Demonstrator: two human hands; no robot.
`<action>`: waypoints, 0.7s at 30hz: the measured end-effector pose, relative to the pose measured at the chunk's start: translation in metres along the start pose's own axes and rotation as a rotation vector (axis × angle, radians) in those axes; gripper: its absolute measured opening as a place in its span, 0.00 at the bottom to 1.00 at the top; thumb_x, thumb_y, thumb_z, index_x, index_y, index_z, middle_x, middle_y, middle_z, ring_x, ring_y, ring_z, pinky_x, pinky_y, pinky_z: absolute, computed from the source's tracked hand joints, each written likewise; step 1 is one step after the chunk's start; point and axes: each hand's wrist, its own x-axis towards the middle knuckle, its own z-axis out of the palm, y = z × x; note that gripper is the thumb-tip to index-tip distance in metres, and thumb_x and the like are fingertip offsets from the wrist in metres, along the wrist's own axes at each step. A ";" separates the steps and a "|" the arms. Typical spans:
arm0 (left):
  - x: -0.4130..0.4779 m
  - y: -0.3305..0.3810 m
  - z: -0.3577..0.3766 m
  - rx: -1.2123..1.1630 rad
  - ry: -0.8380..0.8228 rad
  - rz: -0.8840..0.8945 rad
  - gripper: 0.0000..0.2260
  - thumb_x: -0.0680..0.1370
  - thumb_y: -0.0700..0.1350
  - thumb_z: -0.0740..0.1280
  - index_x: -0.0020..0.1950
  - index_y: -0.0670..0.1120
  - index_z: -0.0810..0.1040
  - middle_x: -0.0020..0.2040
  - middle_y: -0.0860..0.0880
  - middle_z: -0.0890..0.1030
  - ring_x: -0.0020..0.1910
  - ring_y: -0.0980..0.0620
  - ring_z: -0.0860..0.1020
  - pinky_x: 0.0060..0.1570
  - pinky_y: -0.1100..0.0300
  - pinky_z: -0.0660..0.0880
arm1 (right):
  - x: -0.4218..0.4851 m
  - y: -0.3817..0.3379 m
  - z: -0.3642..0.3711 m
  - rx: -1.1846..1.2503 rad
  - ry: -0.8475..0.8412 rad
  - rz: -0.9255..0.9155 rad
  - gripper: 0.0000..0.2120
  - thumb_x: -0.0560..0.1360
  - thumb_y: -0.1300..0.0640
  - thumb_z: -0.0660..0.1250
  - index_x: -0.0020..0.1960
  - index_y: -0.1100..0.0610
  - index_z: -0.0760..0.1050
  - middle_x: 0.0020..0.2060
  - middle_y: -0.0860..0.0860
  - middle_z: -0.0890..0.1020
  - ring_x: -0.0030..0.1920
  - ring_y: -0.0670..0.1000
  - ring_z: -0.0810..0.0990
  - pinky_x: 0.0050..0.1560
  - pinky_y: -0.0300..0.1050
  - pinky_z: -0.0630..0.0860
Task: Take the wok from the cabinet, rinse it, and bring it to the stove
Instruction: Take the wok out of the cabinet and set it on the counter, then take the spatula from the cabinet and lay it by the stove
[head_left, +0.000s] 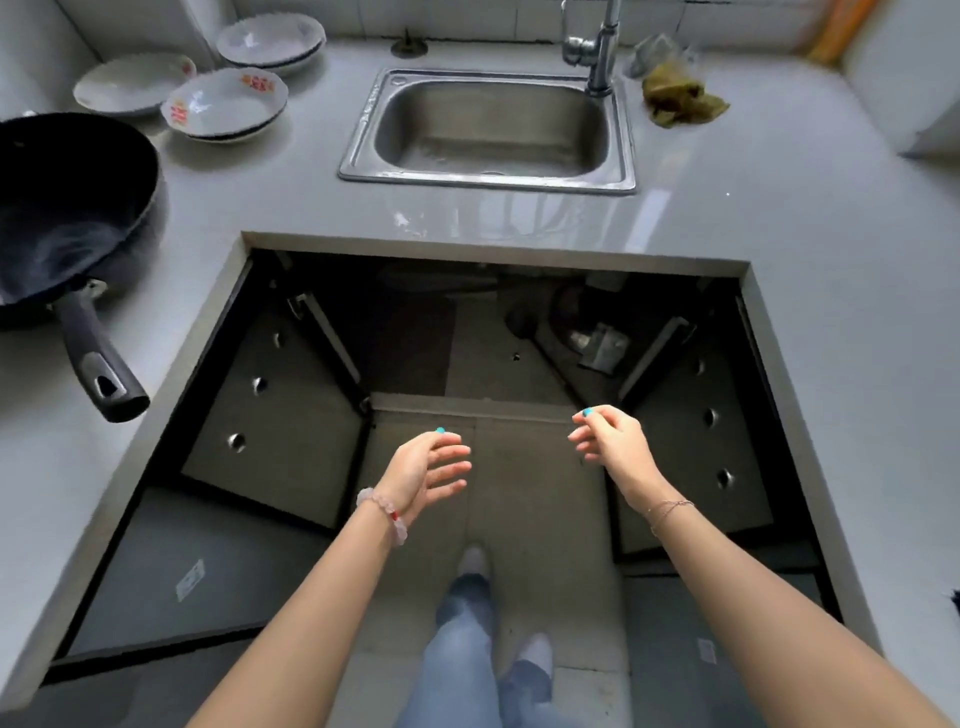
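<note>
Wok (72, 208) sits far left on the tabletop (260, 197), its handle poking past the edge. Bowls (223, 104) are just behind it. The left cabinet door (270, 415) is swung open. Our left hand (431, 467) is in front of the opening, grip released, fingers loosely spread, holding nothing. Sink (395, 135) is up centre. Our right hand (608, 436) is about level with the left, grip released too, touching nothing. The right cabinet door (691, 431) is open. Faucet (597, 47) is at the sink's back right, green rag (680, 101) beside it.

- Grey desk (519, 218) wraps ahead of the left hand (431, 467) and right hand (608, 441).
- White tiled wall (467, 15) far beyond them.
- Tan floor (545, 493) beneath them.
</note>
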 end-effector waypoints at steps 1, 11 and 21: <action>0.011 0.001 0.001 0.003 -0.020 -0.022 0.11 0.80 0.48 0.57 0.51 0.43 0.76 0.45 0.47 0.81 0.41 0.50 0.81 0.41 0.57 0.79 | 0.008 0.006 -0.001 -0.005 0.018 0.023 0.08 0.77 0.59 0.59 0.44 0.59 0.76 0.34 0.52 0.80 0.33 0.48 0.75 0.37 0.40 0.70; 0.144 0.018 -0.001 0.257 -0.054 -0.065 0.09 0.80 0.47 0.58 0.49 0.46 0.76 0.44 0.47 0.82 0.38 0.51 0.80 0.39 0.57 0.77 | 0.121 0.074 0.005 -0.219 0.142 0.232 0.07 0.76 0.56 0.60 0.45 0.55 0.76 0.38 0.51 0.82 0.40 0.51 0.76 0.46 0.50 0.73; 0.322 -0.056 -0.021 1.617 0.104 0.471 0.28 0.76 0.58 0.59 0.73 0.51 0.59 0.73 0.51 0.64 0.70 0.49 0.64 0.67 0.53 0.62 | 0.281 0.204 0.028 -0.547 0.217 0.210 0.08 0.75 0.63 0.65 0.53 0.65 0.76 0.54 0.65 0.79 0.52 0.62 0.79 0.47 0.43 0.69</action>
